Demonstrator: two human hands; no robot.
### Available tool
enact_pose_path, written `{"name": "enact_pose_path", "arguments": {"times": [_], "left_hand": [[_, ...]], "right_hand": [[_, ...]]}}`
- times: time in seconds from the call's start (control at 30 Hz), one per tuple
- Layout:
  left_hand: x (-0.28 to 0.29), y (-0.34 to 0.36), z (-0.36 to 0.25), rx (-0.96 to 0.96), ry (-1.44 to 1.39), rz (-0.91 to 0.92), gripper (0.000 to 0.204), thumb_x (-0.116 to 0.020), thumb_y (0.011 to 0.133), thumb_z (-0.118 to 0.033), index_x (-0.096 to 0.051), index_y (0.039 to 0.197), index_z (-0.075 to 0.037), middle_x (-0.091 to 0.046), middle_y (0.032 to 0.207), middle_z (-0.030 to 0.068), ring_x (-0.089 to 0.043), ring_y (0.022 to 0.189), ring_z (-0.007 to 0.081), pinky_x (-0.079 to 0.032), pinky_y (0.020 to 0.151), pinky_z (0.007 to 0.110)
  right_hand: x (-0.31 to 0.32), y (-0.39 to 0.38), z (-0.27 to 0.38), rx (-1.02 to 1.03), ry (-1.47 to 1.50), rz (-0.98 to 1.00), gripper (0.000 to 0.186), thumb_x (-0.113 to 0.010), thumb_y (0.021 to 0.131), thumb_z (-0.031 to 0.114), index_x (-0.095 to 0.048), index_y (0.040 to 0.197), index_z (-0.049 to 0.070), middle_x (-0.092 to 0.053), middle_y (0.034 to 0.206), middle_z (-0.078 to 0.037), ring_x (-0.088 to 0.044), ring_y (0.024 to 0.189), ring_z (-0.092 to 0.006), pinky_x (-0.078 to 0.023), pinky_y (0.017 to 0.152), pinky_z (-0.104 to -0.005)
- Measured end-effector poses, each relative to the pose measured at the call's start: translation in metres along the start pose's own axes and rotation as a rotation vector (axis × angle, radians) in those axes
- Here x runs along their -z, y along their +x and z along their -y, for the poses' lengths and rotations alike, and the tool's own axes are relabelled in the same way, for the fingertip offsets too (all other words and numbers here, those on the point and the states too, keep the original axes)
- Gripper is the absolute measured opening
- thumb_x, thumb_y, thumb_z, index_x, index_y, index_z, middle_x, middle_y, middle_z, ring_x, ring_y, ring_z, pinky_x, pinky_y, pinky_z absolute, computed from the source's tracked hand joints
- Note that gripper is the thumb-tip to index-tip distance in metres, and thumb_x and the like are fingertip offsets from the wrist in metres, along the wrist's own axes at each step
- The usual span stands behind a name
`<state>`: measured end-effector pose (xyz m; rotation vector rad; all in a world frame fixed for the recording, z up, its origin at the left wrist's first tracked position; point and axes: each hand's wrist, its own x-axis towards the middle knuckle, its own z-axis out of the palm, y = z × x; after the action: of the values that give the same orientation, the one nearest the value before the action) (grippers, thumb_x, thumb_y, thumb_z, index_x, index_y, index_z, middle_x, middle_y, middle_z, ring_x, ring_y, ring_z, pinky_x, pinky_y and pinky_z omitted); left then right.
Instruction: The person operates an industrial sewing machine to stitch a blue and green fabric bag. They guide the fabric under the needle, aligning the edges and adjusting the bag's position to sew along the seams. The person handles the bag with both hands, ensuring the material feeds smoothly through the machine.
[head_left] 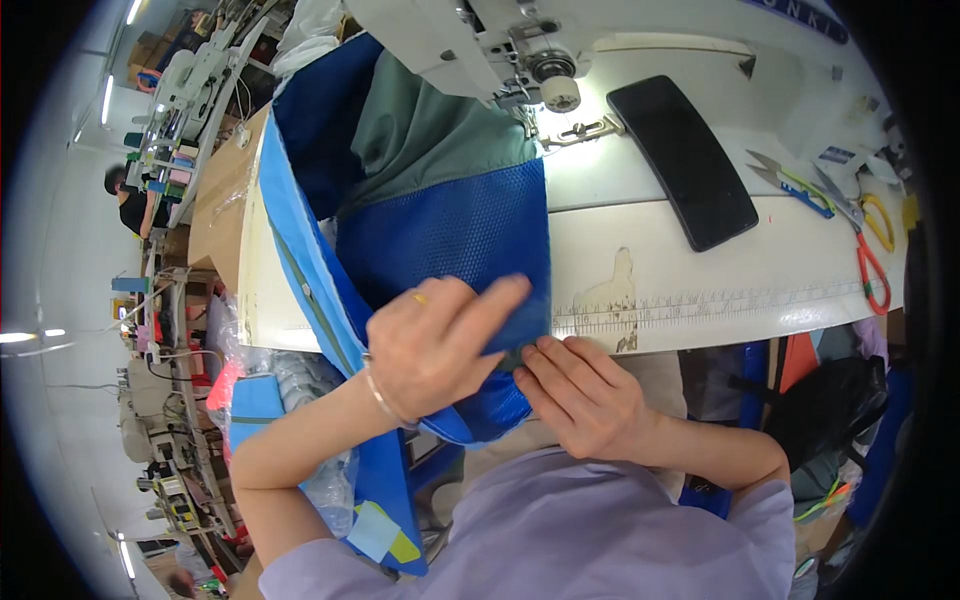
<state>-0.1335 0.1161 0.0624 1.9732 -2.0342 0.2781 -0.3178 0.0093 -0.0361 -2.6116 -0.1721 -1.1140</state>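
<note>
A blue sewn fabric piece (440, 222), perhaps part of a bag, lies over the sewing machine bed. It has a textured blue panel, a grey-green cloth section (425, 130) and a light-blue strip with a zipper along the left. Its far right corner reaches the presser foot (528, 120). My left hand (435, 340) is over its near part, index finger stretched out and thumb apart; the fingertip is slightly blurred. My right hand (578, 395) pinches the near right edge at the table's front, fingers together. Its thumb is hidden.
The sewing machine head (430, 45) overhangs the far side. A black phone (683, 160) lies to its right, with blue-handled snips (800, 190) and red-handled scissors (868, 265) beyond. A printed ruler scale (700, 305) runs along the table's front edge. Cardboard (225, 200) stands at left.
</note>
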Motion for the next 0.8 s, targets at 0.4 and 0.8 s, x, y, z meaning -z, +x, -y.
{"name": "enact_pose_path", "arguments": {"times": [0.4,0.8], "left_hand": [[-0.023,-0.021,0.030,-0.079,-0.220,0.183,0.070,-0.085,0.064,-0.022,-0.070,0.131,-0.010,-0.056,0.149,0.0204,-0.057,0.134,0.0397,-0.052,0.107,0.052],[-0.036,-0.017,0.030,-0.089,-0.247,0.059,0.056,-0.082,0.075,-0.038,-0.073,0.124,-0.012,-0.063,0.137,0.0182,-0.062,0.122,0.0394,-0.055,0.100,0.051]], "right_hand": [[0.007,0.006,-0.004,0.065,-0.032,0.102,0.028,-0.067,0.085,0.011,-0.075,0.108,-0.003,-0.071,0.111,-0.018,-0.068,0.105,-0.0306,-0.056,0.095,-0.0420],[0.033,0.024,-0.019,0.150,-0.022,0.298,0.027,-0.066,0.089,0.015,-0.075,0.109,-0.001,-0.072,0.107,-0.016,-0.070,0.099,-0.0292,-0.056,0.094,-0.0407]]}}
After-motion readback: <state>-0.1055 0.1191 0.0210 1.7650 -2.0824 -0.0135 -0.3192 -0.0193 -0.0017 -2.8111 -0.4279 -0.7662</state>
